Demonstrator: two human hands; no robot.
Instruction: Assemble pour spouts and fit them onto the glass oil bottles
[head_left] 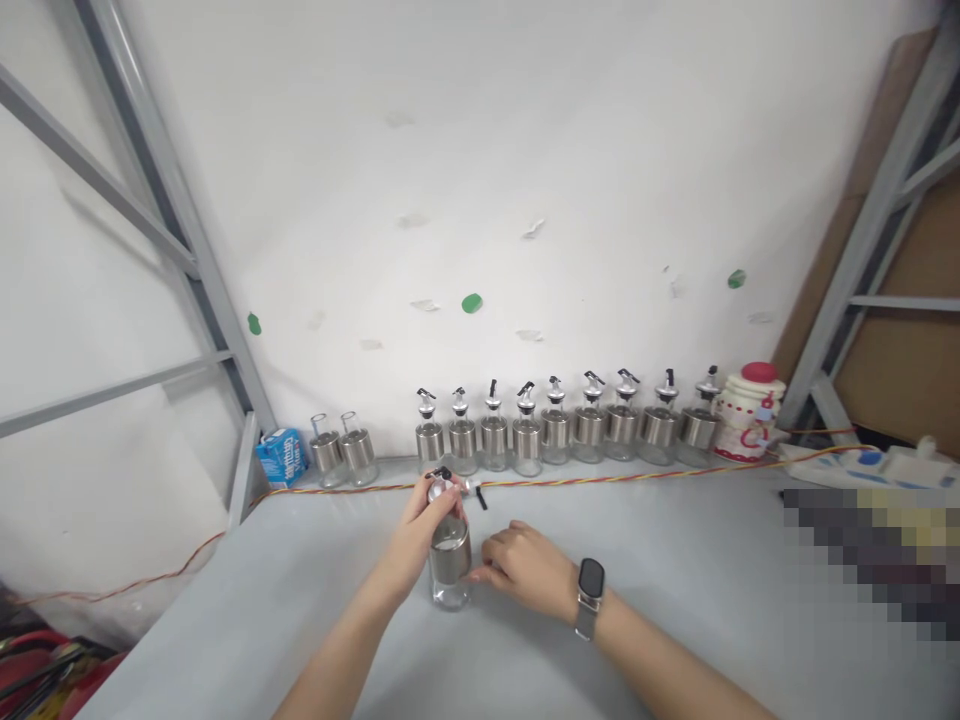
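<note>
A glass oil bottle (451, 555) with a brushed metal band stands upright on the grey table in front of me. My left hand (427, 515) is closed around its neck and silver pourer cap (441, 489), with the thumb lying over the cap. To the right of the bottle is my right hand (521, 565), fingers curled, with a fingertip at or just beside the lower edge of the metal band. Whether it holds anything is hidden. Just behind the bottle lies a loose pourer part (480, 493) with a black lever.
Several capped bottles (556, 428) line the white wall. Two uncapped ones (356, 452) stand left, near a blue carton (283, 457). A cream jar (748, 412) with red lid and a white boat-like object (877, 465) are right. A twisted red-yellow wire (600, 481) crosses the table.
</note>
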